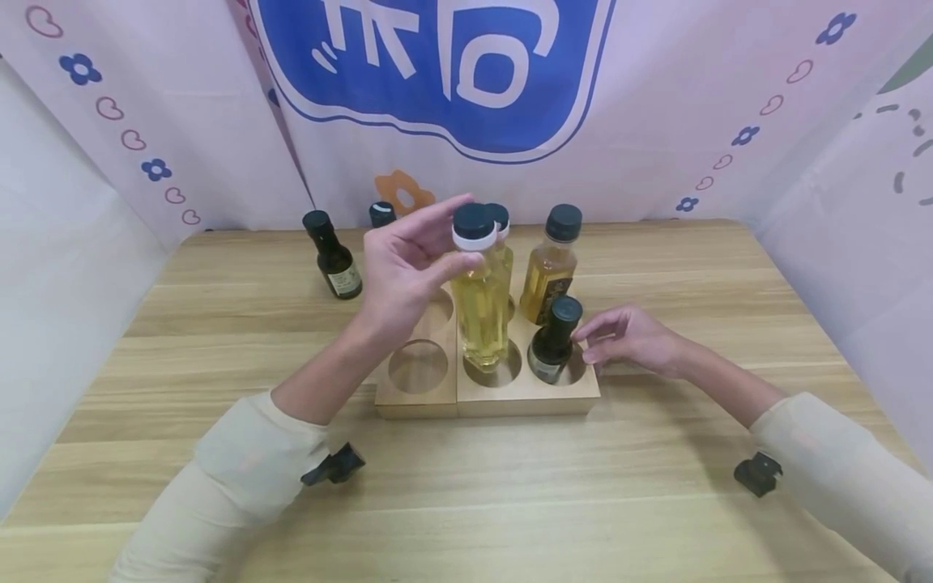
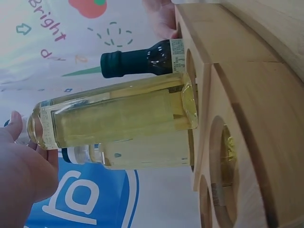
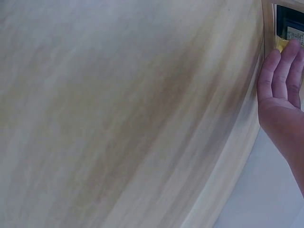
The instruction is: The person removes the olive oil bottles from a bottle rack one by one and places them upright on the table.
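Note:
My left hand (image 1: 408,267) pinches a tall clear bottle of pale yellow oil (image 1: 479,316) near its dark cap and white collar. The bottle hangs slightly tilted, its base right at the front middle hole of a light wooden holder (image 1: 526,405). In the left wrist view, this oil bottle (image 2: 118,116) overlaps a similar one (image 2: 147,149) behind it. A small dark bottle (image 1: 551,344) leans in the front right hole. Beside it, my right hand (image 1: 637,344) has its fingers loosely bent at the holder's right edge. These fingers (image 3: 280,80) also show in the right wrist view.
Behind the dark bottle stands an amber oil bottle (image 1: 550,275) in the holder. The holder's front left hole (image 1: 418,367) holds nothing. Another dark bottle (image 1: 337,263) stands on the table at the back left, and a dark cap (image 1: 382,214) shows behind my left hand.

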`<action>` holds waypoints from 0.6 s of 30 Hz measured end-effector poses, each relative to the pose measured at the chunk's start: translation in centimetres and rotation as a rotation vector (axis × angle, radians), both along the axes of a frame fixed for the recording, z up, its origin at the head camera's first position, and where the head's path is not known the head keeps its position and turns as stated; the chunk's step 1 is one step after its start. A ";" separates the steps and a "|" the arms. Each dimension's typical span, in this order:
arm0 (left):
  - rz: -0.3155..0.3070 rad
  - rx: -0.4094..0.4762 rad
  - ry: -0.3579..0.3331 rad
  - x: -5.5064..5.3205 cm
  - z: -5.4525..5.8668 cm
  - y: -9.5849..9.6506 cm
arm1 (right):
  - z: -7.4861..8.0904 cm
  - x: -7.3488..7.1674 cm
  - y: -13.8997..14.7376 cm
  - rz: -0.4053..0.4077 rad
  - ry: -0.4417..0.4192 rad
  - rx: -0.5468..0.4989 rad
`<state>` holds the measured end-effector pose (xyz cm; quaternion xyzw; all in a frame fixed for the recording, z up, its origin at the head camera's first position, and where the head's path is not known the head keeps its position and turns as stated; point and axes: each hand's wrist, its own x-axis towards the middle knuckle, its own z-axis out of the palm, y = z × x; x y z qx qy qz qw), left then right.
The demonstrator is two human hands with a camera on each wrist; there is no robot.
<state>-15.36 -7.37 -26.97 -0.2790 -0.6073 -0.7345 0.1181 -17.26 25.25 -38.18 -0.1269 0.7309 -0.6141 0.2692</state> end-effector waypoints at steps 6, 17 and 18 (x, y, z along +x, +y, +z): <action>0.004 0.043 0.035 -0.2 0.5 -0.4 | -0.1 0.0 0.0 -0.001 -0.004 -0.008; 0.069 0.063 0.056 -0.8 0.9 -1.3 | -0.2 0.0 0.1 -0.001 0.001 -0.011; 0.075 0.063 0.056 -0.9 0.9 -1.4 | -0.2 0.0 0.1 -0.001 0.002 -0.010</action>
